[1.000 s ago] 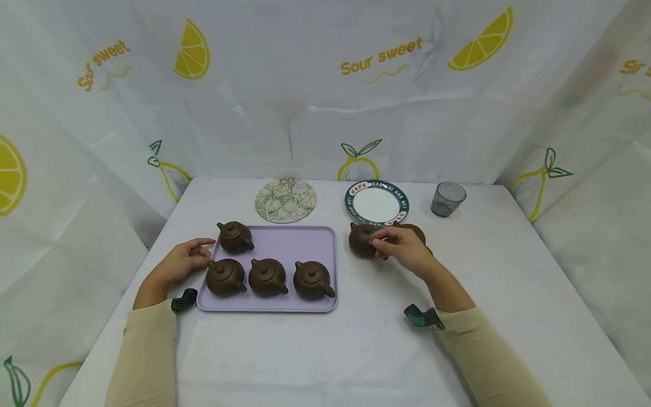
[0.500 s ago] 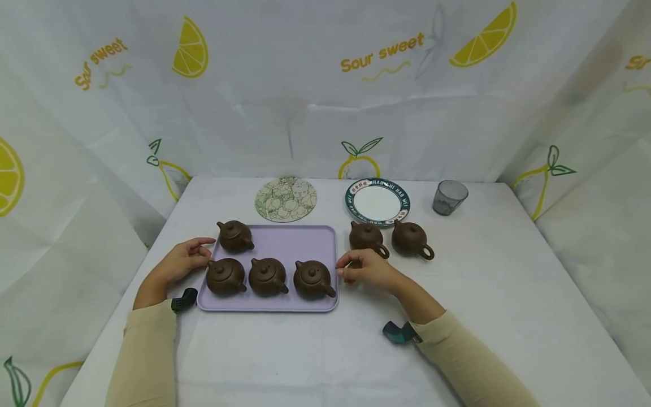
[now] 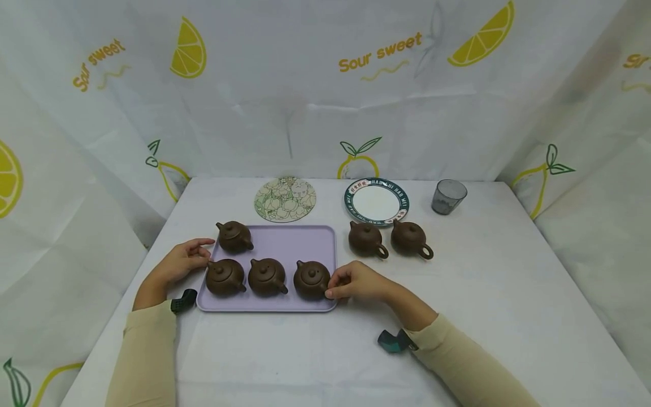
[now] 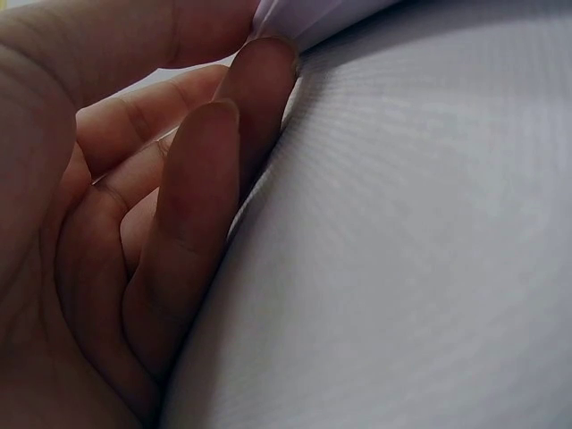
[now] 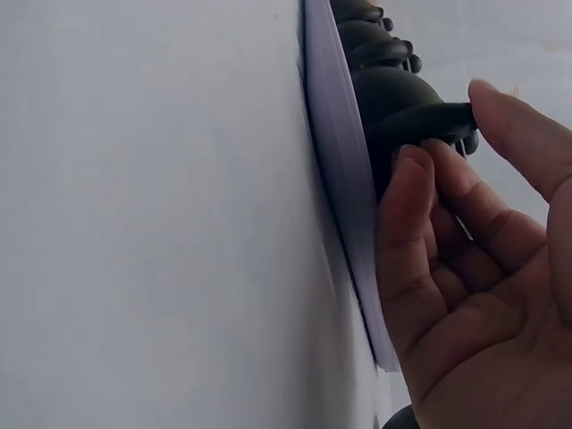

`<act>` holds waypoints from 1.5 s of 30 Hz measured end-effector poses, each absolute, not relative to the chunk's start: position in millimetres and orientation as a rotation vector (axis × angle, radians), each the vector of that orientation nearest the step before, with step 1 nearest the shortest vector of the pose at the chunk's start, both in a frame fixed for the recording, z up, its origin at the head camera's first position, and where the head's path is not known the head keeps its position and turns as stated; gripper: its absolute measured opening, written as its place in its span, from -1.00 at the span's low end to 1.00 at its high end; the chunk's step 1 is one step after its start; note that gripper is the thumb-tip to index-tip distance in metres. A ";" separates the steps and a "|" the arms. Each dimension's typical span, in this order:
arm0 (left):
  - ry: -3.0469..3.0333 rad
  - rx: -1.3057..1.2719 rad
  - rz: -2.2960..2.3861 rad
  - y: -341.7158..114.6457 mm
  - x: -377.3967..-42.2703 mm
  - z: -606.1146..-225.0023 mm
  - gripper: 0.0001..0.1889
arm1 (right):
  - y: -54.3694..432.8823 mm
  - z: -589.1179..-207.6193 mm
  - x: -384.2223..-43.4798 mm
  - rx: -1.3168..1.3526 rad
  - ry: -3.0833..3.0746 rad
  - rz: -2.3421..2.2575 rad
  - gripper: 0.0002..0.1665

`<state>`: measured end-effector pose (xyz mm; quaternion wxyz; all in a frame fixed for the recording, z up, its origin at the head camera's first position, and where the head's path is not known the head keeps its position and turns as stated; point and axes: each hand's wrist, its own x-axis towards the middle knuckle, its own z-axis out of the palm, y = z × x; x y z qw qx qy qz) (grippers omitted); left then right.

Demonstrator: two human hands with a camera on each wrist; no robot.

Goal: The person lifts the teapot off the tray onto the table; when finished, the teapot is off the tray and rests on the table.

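A lavender tray (image 3: pixel 292 240) carries several dark brown teapots. At its front right corner my right hand (image 3: pixel 358 281) pinches the handle of the nearest teapot (image 3: pixel 310 276). The right wrist view shows thumb and fingertips about that handle (image 5: pixel 438 121), with the teapot over the tray. My left hand (image 3: pixel 178 263) holds the tray's left edge. In the left wrist view its fingertips (image 4: pixel 264 76) meet the lavender rim, and the other fingers are bent in. Beside the left hand are one teapot (image 3: pixel 234 236) at the back and another (image 3: pixel 224 277) in front.
Two more teapots stand right of the tray, one (image 3: pixel 365 238) beside the other (image 3: pixel 409 238). Behind them lies a green-rimmed plate (image 3: pixel 376 202). A grey glass (image 3: pixel 448 196) stands at the back right. A round patterned mat (image 3: pixel 285 200) lies behind the tray.
My right hand has moved left and nearer, from the two teapots beside the plate to the handle of the tray's front right teapot. The left hand and tray have stayed put.
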<state>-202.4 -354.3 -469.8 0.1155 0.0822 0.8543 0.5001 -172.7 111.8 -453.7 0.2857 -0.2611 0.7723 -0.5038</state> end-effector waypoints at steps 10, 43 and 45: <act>2.496 0.249 1.456 -354.0 -204.3 -470.9 -0.42 | 116.6 -451.9 -164.2 -0.687 2.263 -1.420 -0.94; 2.491 0.264 1.470 -354.8 -201.5 -470.0 -0.45 | 253.3 -390.7 -176.7 -0.220 2.609 -1.497 -0.73; 2.501 0.266 1.458 -355.2 -201.7 -470.1 -0.45 | 263.9 -387.0 -176.7 -0.206 2.632 -1.485 -0.71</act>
